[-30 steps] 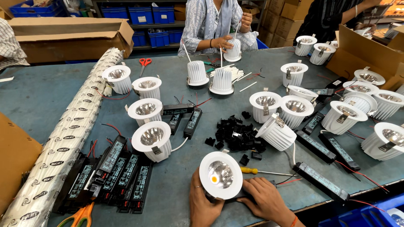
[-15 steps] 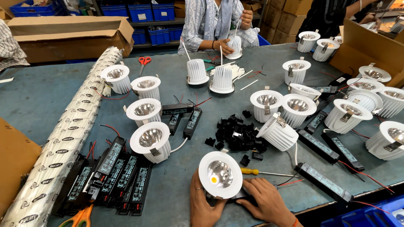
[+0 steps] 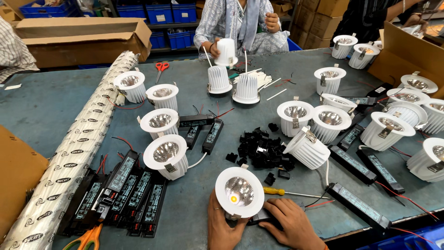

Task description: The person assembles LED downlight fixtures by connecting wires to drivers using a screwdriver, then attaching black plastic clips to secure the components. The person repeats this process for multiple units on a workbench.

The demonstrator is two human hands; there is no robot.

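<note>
A white round downlight (image 3: 239,191) with a shiny reflector faces up at the near edge of the table. My left hand (image 3: 223,227) grips its body from below on the left. My right hand (image 3: 290,224) presses on a black driver box (image 3: 262,216) tucked under the lamp's right side. A yellow-handled screwdriver (image 3: 286,192) lies just beyond my right hand. A pile of small black plastic clips (image 3: 262,152) sits a little farther back.
Several white downlights (image 3: 165,155) stand across the blue-grey table (image 3: 55,106), with black driver boxes (image 3: 134,190) at the left and right. A long wrapped roll (image 3: 74,157) lies at the left. Orange scissors (image 3: 85,240) are near the front. Another person (image 3: 243,23) sits opposite holding a lamp.
The view shifted slightly. My hands stay on the lamp and the driver box with only small adjustments.
</note>
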